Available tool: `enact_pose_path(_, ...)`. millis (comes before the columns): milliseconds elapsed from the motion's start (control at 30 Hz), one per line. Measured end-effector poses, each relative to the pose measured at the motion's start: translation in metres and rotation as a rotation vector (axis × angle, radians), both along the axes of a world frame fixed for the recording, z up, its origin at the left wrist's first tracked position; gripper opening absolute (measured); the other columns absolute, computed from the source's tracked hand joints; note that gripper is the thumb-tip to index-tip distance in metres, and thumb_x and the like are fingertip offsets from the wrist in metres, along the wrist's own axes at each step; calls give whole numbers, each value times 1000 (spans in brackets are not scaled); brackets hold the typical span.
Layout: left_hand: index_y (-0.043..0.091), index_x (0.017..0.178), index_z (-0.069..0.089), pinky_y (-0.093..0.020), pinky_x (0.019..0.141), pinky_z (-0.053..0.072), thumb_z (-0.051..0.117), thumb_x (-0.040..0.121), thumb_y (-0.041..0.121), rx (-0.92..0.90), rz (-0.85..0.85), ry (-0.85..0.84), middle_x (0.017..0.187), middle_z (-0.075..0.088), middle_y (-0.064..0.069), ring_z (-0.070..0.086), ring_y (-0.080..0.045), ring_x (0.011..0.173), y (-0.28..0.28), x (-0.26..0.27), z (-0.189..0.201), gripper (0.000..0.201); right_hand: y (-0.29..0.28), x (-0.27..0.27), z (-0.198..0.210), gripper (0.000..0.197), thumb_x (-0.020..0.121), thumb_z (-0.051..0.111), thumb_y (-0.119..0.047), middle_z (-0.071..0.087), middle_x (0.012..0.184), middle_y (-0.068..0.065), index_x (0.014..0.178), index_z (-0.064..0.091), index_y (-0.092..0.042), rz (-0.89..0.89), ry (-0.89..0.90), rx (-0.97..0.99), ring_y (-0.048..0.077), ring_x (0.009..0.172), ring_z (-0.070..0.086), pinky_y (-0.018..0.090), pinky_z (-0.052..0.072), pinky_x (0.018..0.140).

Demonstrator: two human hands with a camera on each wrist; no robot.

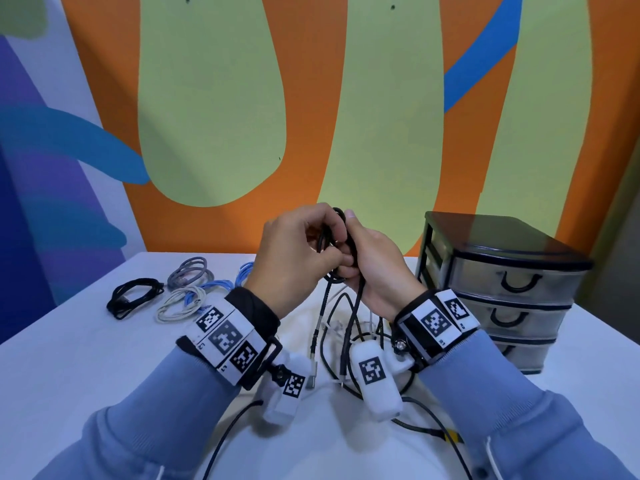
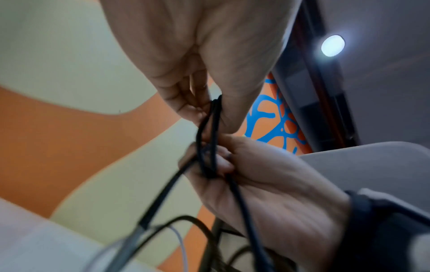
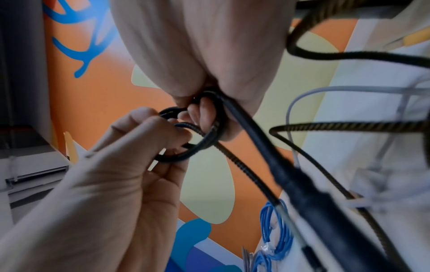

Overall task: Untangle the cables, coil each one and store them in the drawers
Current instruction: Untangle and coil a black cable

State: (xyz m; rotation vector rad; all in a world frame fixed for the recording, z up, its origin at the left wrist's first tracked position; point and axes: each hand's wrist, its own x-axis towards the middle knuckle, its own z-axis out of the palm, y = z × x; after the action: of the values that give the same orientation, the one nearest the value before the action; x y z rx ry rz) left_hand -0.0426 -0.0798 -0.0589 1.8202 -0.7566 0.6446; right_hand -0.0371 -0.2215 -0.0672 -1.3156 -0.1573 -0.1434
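Observation:
Both hands are raised above the white table (image 1: 86, 358), working on one black cable (image 1: 341, 220). My left hand (image 1: 308, 247) pinches small loops of it between thumb and fingers. My right hand (image 1: 363, 261) curls around the same loops from the other side. In the left wrist view the left hand (image 2: 204, 77) pinches the black cable (image 2: 215, 125) above the right hand (image 2: 267, 184). From the right wrist, the right hand (image 3: 209, 64) grips the looped cable (image 3: 197, 147) and the left hand (image 3: 130, 162) holds it too. Its loose ends hang into a tangle (image 1: 346, 334) below.
A dark three-drawer unit (image 1: 502, 282) stands at the right, all drawers closed. Coiled cables lie at the back left: black (image 1: 133, 296), grey (image 1: 188, 271), white (image 1: 180, 303) and blue (image 1: 221, 284). A painted wall rises behind the table.

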Motion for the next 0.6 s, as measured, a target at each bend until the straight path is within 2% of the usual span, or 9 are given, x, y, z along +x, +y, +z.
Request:
enact_pose_path(133, 29, 92, 82, -45, 72, 54, 76, 80, 3, 150, 128, -177, 84, 69, 7, 63, -20, 75, 6, 12, -3, 30, -1, -1, 4, 40, 111, 44, -43, 34, 61, -7, 78, 45, -20, -8, -7, 1, 10, 51, 26, 21, 20, 48)
enact_pose_path(200, 35, 93, 82, -44, 75, 56, 82, 85, 11, 105, 140, -211, 92, 68, 8, 65, -19, 83, 6, 11, -2, 25, -3, 0, 6, 41, 111, 45, -43, 36, 61, -6, 76, 42, -20, -19, -21, 58, 9, 49, 28, 18, 21, 45)
enact_pose_path(267, 39, 96, 81, -35, 76, 55, 85, 88, 22, -56, 146, -185, 98, 61, 6, 61, -16, 87, 5, 8, 2, 18, -5, 3, 6, 41, 110, 46, -43, 32, 64, -5, 76, 41, -21, -36, -29, 94, 9, 50, 28, 18, 21, 44)
enact_pose_path(333, 31, 95, 82, -25, 70, 47, 84, 91, 27, -211, 137, -81, 86, 58, 10, 54, -10, 76, 7, 6, 10, 6, -7, 7, 4, 42, 109, 48, -45, 25, 68, -4, 76, 39, -22, -33, -23, 122, 11, 55, 23, 21, 17, 46)
enact_pose_path(400, 15, 97, 82, -23, 64, 46, 80, 94, 20, -333, 36, 105, 70, 60, 12, 51, -8, 65, 10, 6, 16, 7, -10, 8, 3, 43, 108, 50, -47, 20, 70, -3, 74, 39, -22, -12, -8, 183, 12, 58, 19, 23, 14, 47)
enact_pose_path(433, 8, 99, 80, -24, 61, 49, 78, 95, 17, -398, -17, 199, 69, 63, 7, 53, -10, 62, 11, 6, 17, 9, -11, 8, 4, 44, 108, 50, -48, 20, 71, -3, 74, 40, -22, 12, 0, 222, 12, 59, 18, 23, 13, 49)
enact_pose_path(500, 2, 104, 78, -24, 61, 54, 75, 97, 13, -526, -113, 367, 79, 68, -6, 60, -14, 62, 14, 4, 20, 13, -12, 7, 6, 46, 105, 52, -51, 18, 73, -3, 73, 41, -21, 62, 7, 276, 12, 60, 17, 24, 12, 51)
enact_pose_path(600, 4, 108, 73, -24, 68, 61, 66, 102, 11, -698, -347, 570, 84, 73, -9, 70, -16, 69, 17, -1, 26, 12, -12, 6, 8, 43, 107, 54, -44, 13, 80, 1, 74, 40, -21, 30, -44, 256, 14, 63, 12, 22, 13, 47)
